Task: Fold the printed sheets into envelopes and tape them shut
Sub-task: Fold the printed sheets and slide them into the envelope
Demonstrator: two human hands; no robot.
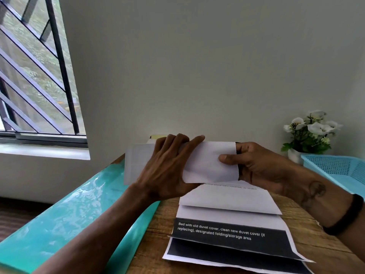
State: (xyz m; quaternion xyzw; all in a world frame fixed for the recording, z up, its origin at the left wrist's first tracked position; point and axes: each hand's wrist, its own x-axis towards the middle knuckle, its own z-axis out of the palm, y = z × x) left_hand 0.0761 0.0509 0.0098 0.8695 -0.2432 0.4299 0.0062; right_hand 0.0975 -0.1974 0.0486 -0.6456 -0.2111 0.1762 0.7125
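Printed sheets (pixel 233 232) lay on the bench (pixel 320 242); both hands, left hand (pixel 167 167) and right hand (pixel 256 167), gripped a folded paper (pixel 209 165) with closed fingers (pixel 227 157).

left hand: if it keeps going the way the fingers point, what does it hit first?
The left hand points up and away, toward the wall. Past its fingertips, the first thing looks like the pale yellow object peeking out behind the folded white sheet, then the grey-green wall. Depth is unclear.
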